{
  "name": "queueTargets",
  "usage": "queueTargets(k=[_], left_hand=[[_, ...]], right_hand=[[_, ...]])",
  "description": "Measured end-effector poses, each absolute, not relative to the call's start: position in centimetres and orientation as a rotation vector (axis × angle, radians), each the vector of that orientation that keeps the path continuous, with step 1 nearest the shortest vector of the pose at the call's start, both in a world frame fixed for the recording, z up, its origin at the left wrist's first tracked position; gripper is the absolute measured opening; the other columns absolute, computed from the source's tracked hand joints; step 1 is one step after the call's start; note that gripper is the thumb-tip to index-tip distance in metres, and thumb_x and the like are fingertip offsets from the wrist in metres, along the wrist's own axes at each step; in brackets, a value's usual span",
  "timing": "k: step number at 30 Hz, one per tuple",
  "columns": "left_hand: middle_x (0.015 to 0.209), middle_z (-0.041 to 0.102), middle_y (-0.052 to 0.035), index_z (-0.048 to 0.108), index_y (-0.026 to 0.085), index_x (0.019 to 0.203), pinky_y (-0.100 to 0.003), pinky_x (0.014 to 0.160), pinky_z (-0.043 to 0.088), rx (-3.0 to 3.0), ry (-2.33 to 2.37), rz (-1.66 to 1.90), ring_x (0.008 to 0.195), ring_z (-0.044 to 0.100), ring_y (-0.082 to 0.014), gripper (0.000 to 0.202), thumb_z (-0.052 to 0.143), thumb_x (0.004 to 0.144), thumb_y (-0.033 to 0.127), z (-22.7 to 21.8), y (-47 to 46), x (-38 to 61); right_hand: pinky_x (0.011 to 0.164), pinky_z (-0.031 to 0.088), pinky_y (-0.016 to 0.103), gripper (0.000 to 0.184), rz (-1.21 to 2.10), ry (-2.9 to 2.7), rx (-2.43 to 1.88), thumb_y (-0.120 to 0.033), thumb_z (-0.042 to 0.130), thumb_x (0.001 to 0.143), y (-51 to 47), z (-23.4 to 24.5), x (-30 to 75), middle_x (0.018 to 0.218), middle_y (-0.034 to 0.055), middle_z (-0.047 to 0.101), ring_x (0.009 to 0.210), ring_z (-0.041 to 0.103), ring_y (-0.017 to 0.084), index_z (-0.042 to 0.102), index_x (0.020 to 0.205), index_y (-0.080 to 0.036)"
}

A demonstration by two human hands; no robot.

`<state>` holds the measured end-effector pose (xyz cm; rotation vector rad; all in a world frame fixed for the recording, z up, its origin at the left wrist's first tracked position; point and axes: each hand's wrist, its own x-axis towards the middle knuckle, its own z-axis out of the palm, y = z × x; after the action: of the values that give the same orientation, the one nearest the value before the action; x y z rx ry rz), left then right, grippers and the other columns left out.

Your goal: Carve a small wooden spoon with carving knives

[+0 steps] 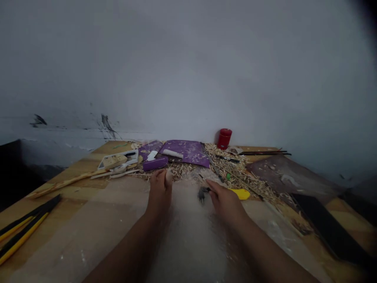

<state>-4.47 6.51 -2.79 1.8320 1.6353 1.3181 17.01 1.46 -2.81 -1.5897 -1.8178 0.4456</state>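
Note:
My left hand is closed around a small pale wooden piece, which sticks out by the thumb. My right hand rests a little to the right, fingers curled on a tool with a yellow handle and a dark tip that points left toward the wooden piece. Both hands lie on a pale, dusty patch of the wooden table. A heap of wood shavings spreads just beyond the hands.
Purple sheets and a purple box lie at the back, with a red cylinder by the wall. A white tray and wooden sticks sit left. Yellow-black tools lie at the near left. Dark boards lie right.

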Motion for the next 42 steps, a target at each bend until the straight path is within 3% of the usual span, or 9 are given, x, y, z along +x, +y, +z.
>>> queueTargets(k=[5, 8, 14, 17, 21, 23, 25, 36, 42], left_hand=[[0.111, 0.055, -0.0080, 0.057, 0.024, 0.112, -0.038, 0.092, 0.036, 2.129, 1.710, 1.102, 0.105, 0.049, -0.0230, 0.032, 0.043, 0.083, 0.023, -3.7, 7.1, -4.4], [0.107, 0.057, -0.0095, 0.056, 0.021, 0.113, -0.036, 0.085, 0.039, 2.184, 1.799, 0.969, 0.098, 0.052, -0.0232, 0.033, 0.040, 0.085, 0.024, -3.9, 7.3, -5.2], [0.111, 0.054, -0.0113, 0.060, 0.026, 0.105, -0.046, 0.095, 0.026, 2.238, 1.872, 0.840, 0.112, 0.043, -0.0301, 0.031, 0.045, 0.081, 0.015, -1.6, 7.2, -8.0], [0.115, 0.051, -0.0137, 0.059, 0.023, 0.102, -0.048, 0.091, 0.028, 2.148, 1.898, 0.863, 0.113, 0.043, -0.0331, 0.027, 0.044, 0.080, 0.018, 0.8, 8.0, -8.5], [0.092, 0.058, -0.0124, 0.051, 0.018, 0.098, -0.034, 0.065, 0.042, 1.903, 1.833, 0.870, 0.079, 0.059, -0.0242, 0.022, 0.043, 0.081, 0.029, 2.9, 8.9, -6.6], [0.066, 0.058, -0.0044, 0.049, 0.018, 0.088, -0.027, 0.048, 0.039, 1.763, 1.717, 0.815, 0.050, 0.055, -0.0163, 0.020, 0.039, 0.082, 0.034, 2.7, 8.2, -4.6], [0.056, 0.054, 0.0011, 0.046, 0.019, 0.079, -0.022, 0.040, 0.034, 1.649, 1.559, 0.769, 0.037, 0.048, -0.0114, 0.018, 0.042, 0.080, 0.036, 1.8, 6.7, -2.5], [0.065, 0.053, 0.0047, 0.041, 0.020, 0.084, -0.020, 0.040, 0.037, 1.269, 1.022, 0.833, 0.041, 0.048, -0.0067, 0.018, 0.053, 0.071, 0.024, -1.7, 3.4, -0.2], [0.062, 0.055, 0.0061, 0.041, 0.021, 0.096, -0.018, 0.038, 0.034, 1.186, 0.990, 0.914, 0.038, 0.047, -0.0064, 0.026, 0.053, 0.074, 0.026, -1.7, 3.2, -0.9]], right_hand=[[0.078, 0.047, 0.041, 0.027, 0.454, -1.836, -1.605, -0.030, 0.052, 0.089, 2.0, -4.1, 17.1, 0.111, 0.0068, 0.056, 0.092, 0.058, 0.020, 0.053, 0.113, -0.017], [0.076, 0.049, 0.040, 0.027, 0.487, -1.798, -1.609, -0.029, 0.052, 0.089, 2.5, -4.7, 17.3, 0.111, 0.0069, 0.056, 0.091, 0.058, 0.020, 0.053, 0.112, -0.017], [0.073, 0.050, 0.038, 0.027, 0.516, -1.670, -1.679, -0.030, 0.053, 0.089, 3.6, -5.5, 17.8, 0.109, 0.0066, 0.056, 0.088, 0.059, 0.019, 0.053, 0.112, -0.016], [0.073, 0.050, 0.038, 0.027, 0.495, -1.637, -1.720, -0.030, 0.053, 0.089, 3.6, -5.3, 17.9, 0.110, 0.0067, 0.056, 0.088, 0.059, 0.019, 0.052, 0.112, -0.016], [0.075, 0.049, 0.039, 0.026, 0.437, -1.639, -1.775, -0.029, 0.052, 0.089, 3.0, -4.6, 17.9, 0.111, 0.0069, 0.055, 0.090, 0.058, 0.020, 0.053, 0.112, -0.017], [0.076, 0.049, 0.040, 0.026, 0.417, -1.664, -1.778, -0.029, 0.052, 0.089, 2.6, -4.2, 17.8, 0.112, 0.0069, 0.055, 0.091, 0.058, 0.020, 0.053, 0.111, -0.017], [0.075, 0.049, 0.039, 0.025, 0.415, -1.698, -1.759, -0.029, 0.053, 0.089, 2.2, -3.8, 17.5, 0.110, 0.0067, 0.056, 0.090, 0.058, 0.019, 0.054, 0.111, -0.017], [0.066, 0.047, 0.029, 0.019, 0.394, -1.862, -1.523, -0.022, 0.051, 0.086, -0.4, -2.7, 15.3, 0.083, 0.0034, 0.066, 0.075, 0.062, 0.017, 0.057, 0.103, -0.016], [0.077, 0.046, 0.034, 0.030, 0.366, -1.906, -1.459, -0.024, 0.044, 0.086, -0.8, -2.5, 15.3, 0.103, 0.0097, 0.066, 0.090, 0.061, 0.022, 0.055, 0.113, -0.016]])
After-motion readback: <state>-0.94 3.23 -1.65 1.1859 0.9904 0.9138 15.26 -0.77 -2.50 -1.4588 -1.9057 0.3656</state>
